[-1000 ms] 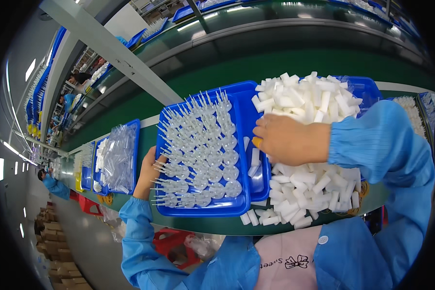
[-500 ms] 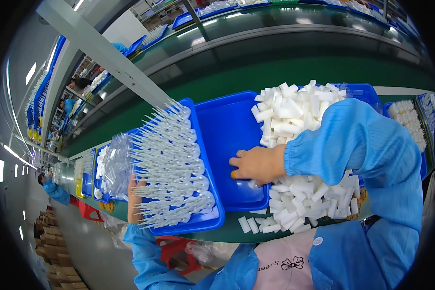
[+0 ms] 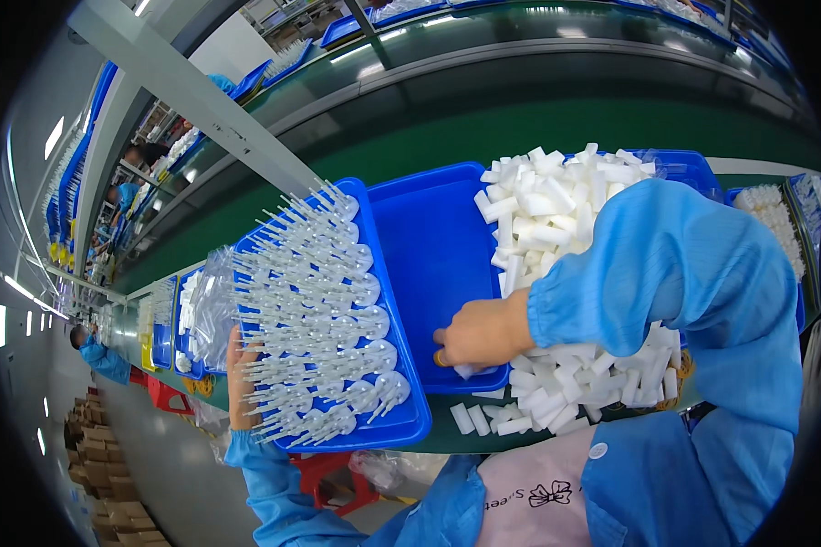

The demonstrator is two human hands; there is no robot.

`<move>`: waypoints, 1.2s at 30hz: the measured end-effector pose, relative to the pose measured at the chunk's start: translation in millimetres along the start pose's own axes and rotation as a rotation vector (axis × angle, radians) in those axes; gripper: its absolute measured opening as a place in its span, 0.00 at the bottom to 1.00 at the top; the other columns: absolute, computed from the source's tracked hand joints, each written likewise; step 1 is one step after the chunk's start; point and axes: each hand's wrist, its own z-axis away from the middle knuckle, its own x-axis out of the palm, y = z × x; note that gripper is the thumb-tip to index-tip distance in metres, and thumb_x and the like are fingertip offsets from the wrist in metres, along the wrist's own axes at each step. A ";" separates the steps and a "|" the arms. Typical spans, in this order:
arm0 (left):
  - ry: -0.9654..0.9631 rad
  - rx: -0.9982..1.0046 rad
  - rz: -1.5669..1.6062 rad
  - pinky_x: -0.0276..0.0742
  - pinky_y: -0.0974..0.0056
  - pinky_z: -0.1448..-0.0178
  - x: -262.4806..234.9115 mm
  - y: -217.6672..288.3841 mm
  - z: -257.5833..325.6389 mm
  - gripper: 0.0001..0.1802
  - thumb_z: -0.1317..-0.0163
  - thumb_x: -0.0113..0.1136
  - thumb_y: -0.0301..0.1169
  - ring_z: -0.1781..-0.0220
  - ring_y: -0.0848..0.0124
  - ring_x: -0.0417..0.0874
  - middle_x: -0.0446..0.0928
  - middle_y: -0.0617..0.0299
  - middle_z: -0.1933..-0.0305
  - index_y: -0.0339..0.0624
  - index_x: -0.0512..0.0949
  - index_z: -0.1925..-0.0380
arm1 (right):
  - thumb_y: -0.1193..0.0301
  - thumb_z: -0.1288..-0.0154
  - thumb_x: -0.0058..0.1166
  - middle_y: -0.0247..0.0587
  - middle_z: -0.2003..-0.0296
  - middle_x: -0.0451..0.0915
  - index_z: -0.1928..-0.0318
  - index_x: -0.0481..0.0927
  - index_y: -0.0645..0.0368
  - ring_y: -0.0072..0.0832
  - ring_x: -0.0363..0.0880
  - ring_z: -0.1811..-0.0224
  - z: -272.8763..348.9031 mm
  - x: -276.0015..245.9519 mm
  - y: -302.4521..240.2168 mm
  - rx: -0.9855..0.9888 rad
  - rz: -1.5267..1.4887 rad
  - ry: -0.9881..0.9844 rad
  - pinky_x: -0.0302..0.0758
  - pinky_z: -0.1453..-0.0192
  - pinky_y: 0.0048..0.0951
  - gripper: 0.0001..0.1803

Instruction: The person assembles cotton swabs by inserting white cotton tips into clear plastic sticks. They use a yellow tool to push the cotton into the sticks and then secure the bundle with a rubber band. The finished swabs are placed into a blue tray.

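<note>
Left hand (image 3: 239, 383) has slid the full tray (image 3: 324, 319) leftward; right hand (image 3: 479, 333) now pinches a white piece (image 3: 463, 370) in the bared empty tray (image 3: 438, 264).

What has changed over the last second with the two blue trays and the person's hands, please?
The left hand has slid the tray of clear plastic parts off to the left, uncovering the empty blue tray beneath. The right hand has come down from the full tray's edge to the empty tray's near rim, its fingers on a white piece. The heap of white pieces stays put.
</note>
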 end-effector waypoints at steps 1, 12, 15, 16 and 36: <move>-0.004 0.000 0.003 0.76 0.67 0.53 0.2 1.5 0.1 0.22 0.38 0.55 0.26 0.54 0.70 0.79 0.76 0.59 0.51 0.39 0.68 0.44 | 0.73 0.43 0.49 0.51 0.62 0.75 0.60 0.74 0.64 0.48 0.80 0.68 -1.4 3.6 -1.7 -0.015 0.021 0.005 0.77 0.70 0.45 0.11; -0.129 -0.057 -0.012 0.76 0.67 0.54 32.6 2.5 -8.4 0.20 0.38 0.54 0.25 0.56 0.71 0.79 0.77 0.59 0.53 0.38 0.68 0.45 | 0.73 0.45 0.53 0.46 0.63 0.72 0.62 0.74 0.62 0.43 0.78 0.73 89.0 -95.3 -36.3 0.259 0.099 0.272 0.74 0.71 0.41 0.10; -0.228 -0.075 0.002 0.76 0.68 0.54 58.8 -5.2 -25.1 0.20 0.39 0.54 0.25 0.56 0.72 0.79 0.77 0.59 0.53 0.38 0.68 0.46 | 0.71 0.46 0.57 0.42 0.62 0.71 0.59 0.74 0.60 0.42 0.77 0.73 129.9 -102.9 -44.5 0.391 0.103 0.394 0.73 0.69 0.39 0.13; -0.246 -0.079 -0.007 0.76 0.68 0.54 61.9 -3.2 -23.9 0.20 0.39 0.54 0.24 0.57 0.72 0.79 0.77 0.59 0.53 0.38 0.68 0.46 | 0.71 0.46 0.58 0.41 0.62 0.71 0.58 0.74 0.60 0.41 0.77 0.73 140.2 -105.2 -48.2 0.429 0.106 0.414 0.73 0.69 0.38 0.15; -0.350 -0.031 -0.145 0.75 0.68 0.53 79.9 -30.7 -49.1 0.17 0.40 0.56 0.23 0.58 0.74 0.79 0.78 0.60 0.56 0.36 0.70 0.50 | 0.64 0.40 0.57 0.35 0.62 0.74 0.57 0.76 0.53 0.35 0.78 0.74 182.3 -69.1 -63.2 0.542 -0.018 0.400 0.73 0.72 0.33 0.12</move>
